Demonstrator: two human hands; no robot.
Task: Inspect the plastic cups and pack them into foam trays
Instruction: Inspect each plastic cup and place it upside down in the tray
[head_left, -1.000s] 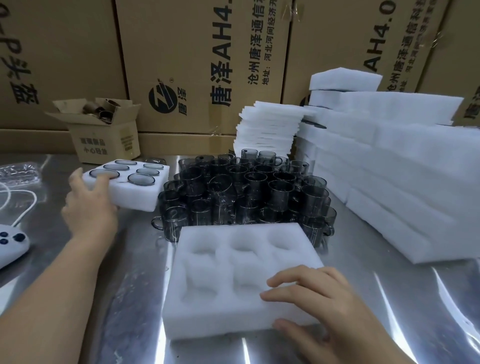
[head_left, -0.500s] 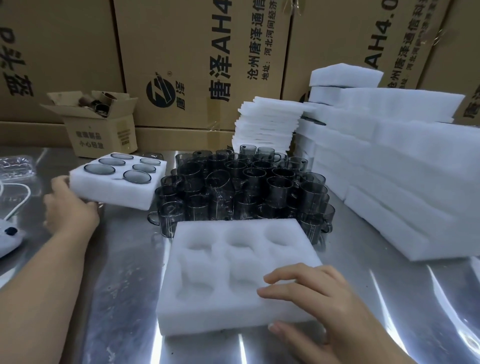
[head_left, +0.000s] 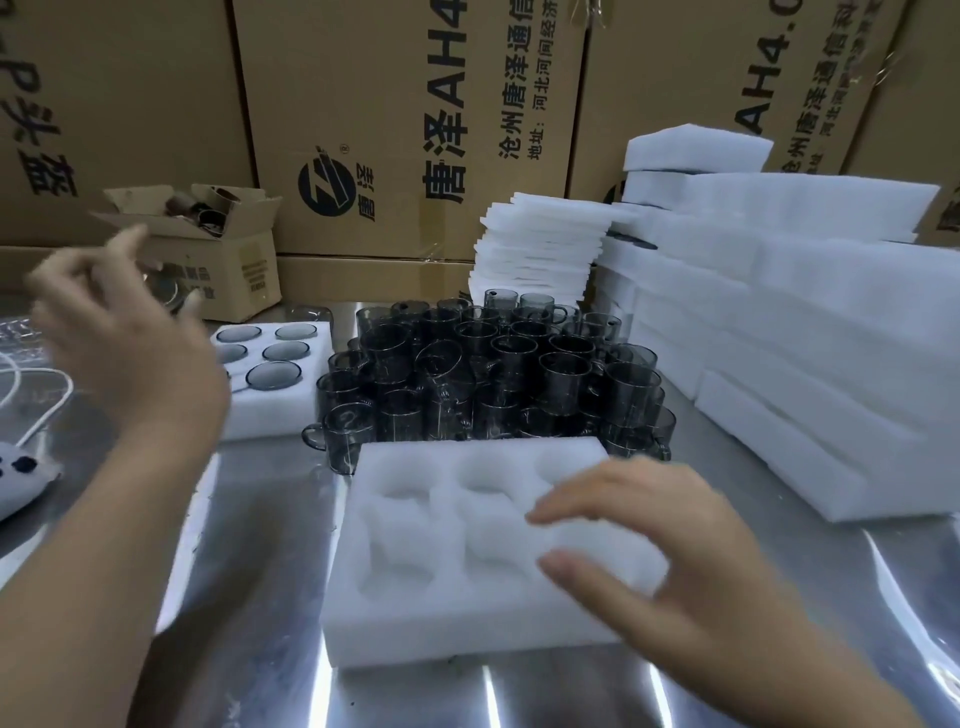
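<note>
Left grip (head_left: 130, 343): raised at upper left, motion-blurred, fingers loosely spread, holding nothing. Left forearm (head_left: 104, 545): bare, enters from lower left. Right grip (head_left: 654, 540): low, palm down, fingers straight, thumb apart, holding nothing. Right forearm (head_left: 779, 670): bare, enters from lower right.

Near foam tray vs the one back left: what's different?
Fill: near foam tray has empty pockets; back-left foam tray holds a dark cup in every pocket that shows.
Place: near foam tray lies before the loose cups, back-left foam tray to their left.
Hands: right hand is over the near foam tray; raised left hand hides part of the back-left foam tray.
Both: white foam, flat on the table.
</note>
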